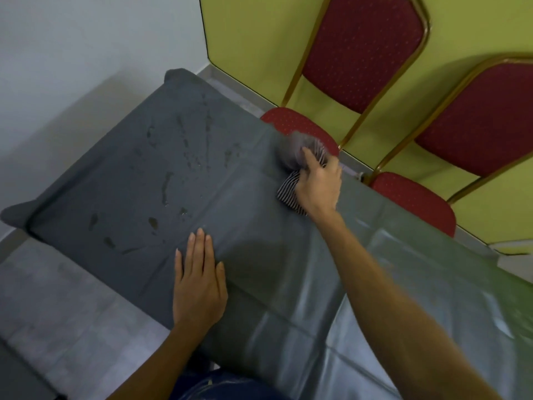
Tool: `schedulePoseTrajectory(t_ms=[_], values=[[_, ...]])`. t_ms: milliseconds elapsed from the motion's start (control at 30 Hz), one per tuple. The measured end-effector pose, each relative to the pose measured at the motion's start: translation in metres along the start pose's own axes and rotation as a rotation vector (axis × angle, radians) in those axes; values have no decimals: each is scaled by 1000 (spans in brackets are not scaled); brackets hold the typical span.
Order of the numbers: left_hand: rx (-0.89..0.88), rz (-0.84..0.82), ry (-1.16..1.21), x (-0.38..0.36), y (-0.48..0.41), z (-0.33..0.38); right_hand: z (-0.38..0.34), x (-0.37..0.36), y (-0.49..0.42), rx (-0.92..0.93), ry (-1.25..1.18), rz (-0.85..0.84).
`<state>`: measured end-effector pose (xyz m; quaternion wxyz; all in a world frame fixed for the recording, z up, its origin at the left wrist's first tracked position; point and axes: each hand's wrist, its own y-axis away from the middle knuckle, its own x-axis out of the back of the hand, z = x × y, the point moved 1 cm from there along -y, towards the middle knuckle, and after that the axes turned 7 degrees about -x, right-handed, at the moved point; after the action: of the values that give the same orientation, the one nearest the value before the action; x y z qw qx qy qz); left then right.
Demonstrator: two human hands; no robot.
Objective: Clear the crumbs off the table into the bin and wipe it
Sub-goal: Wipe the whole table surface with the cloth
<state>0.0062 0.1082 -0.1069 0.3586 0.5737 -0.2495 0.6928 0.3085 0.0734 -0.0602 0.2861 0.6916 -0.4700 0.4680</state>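
A table under a grey plastic cover (121, 180) fills the middle of the view. Wet streaks and drops (173, 180) mark its left half. My right hand (318, 184) is closed on a striped cloth (291, 174) at the table's far edge; the cloth's upper part is blurred. My left hand (199, 278) lies flat on the cover near the front edge, fingers together, holding nothing. No bin or crumbs are visible.
Two red padded chairs with gold frames stand behind the table: one (357, 53) just past the cloth, one (476, 122) to the right. A yellow-green wall (253, 36) is behind them. Grey tiled floor (57, 298) lies left of the table.
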Motion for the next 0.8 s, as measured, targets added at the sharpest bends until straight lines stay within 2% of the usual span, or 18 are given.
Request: schedulePoseTrajectory(t_ms=[67,133,233,300,400,500,567,633,700,800], values=[[-3,7,2,-2,1,-1,-7,-5,44,159,-39,-18],[-8,14,3,-3,1,-1,-4,-10,80,315,44,-85],[-8,20,16,-3,0,-1,19,-5,75,388,153,-129],[-5,24,20,-2,0,1,40,3,48,315,171,-81],[-7,27,11,-1,0,1,60,13,5,86,170,-27],[-15,23,13,-2,-2,2,53,17,-20,-167,72,-58],[-11,17,35,-3,-4,3,39,15,-11,-236,-40,-81],[-5,10,103,0,-4,3,12,6,23,-113,-158,-100],[-12,29,214,8,0,-1,-19,-5,73,108,-236,-149],[90,129,327,29,19,-29,-62,-18,147,344,-296,-256]])
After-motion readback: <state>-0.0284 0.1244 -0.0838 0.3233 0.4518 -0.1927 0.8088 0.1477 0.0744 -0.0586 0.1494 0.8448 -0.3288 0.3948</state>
